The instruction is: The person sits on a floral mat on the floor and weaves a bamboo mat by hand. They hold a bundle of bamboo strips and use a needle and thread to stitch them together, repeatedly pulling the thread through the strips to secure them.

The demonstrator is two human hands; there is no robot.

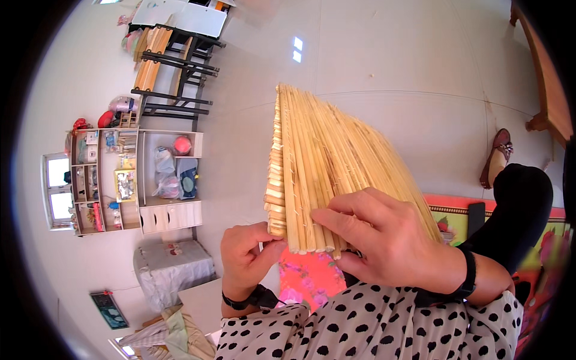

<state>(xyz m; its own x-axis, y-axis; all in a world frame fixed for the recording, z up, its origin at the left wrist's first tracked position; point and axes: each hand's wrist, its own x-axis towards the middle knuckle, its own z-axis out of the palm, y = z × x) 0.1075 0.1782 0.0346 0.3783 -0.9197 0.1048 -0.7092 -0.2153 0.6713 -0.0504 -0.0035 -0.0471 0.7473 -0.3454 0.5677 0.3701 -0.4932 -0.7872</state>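
Just beyond the spotted top (360, 321), holds a stalk mat (342, 150), clasping its near edge in the right hand (387, 237); touches its near left corner with the left hand (243, 255), curled, cannot tell whether gripping. Has shelves (171, 217) farther left.

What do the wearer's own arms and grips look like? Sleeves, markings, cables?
Left grip and right grip: human, ungloved. Black left wristband, black right wristband; details too small to tell. Loose pale sleeves with irregular black spots; the right forearm is bare between band and sleeve. No cables or markings visible.
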